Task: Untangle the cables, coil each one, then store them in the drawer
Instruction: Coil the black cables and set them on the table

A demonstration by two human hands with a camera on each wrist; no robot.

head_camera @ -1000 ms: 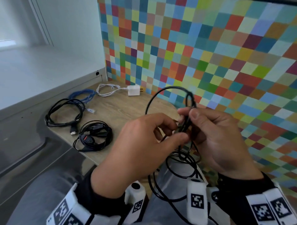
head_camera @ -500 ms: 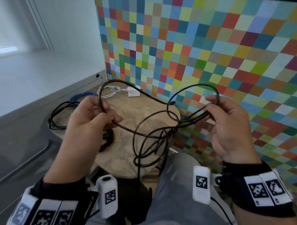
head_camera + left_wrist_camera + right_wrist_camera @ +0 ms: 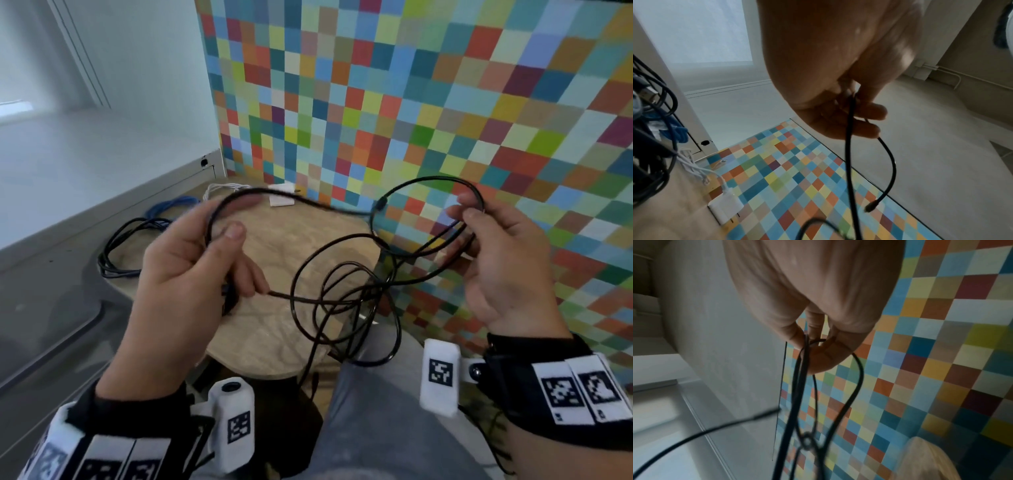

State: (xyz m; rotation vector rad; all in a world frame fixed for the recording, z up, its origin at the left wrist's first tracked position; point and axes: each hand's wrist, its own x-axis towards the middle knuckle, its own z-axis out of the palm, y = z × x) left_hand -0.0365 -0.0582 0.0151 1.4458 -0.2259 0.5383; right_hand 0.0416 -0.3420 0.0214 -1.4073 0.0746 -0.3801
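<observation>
The left hand [image 3: 185,270], at centre left of the head view, has its fingers curled around a strand of the black cable [image 3: 342,301], the thumb raised above the loop that arcs over it; in the left wrist view the fingers [image 3: 865,112] pinch the strand, and a short free end curves down below them to a small plug [image 3: 871,207]. The right hand [image 3: 507,267], at centre right of the head view, pinches several strands of the same cable between thumb and fingertips, and the right wrist view shows those strands bunched at the fingers [image 3: 818,353] and dropping away toward the lower middle of the frame. The two hands are held well apart, with the cable stretched between them in several overlapping loops that hang over the near edge of the round wooden table [image 3: 274,329]. Farther back on the table, in the upper left of the head view, lie a coiled black cable [image 3: 116,250], a blue cable [image 3: 171,205] just behind it, and a white charger [image 3: 281,195] with its white cord [image 3: 222,188] near the colourful checkered wall [image 3: 411,102]. Both wrists wear bands carrying printed black-and-white markers.
</observation>
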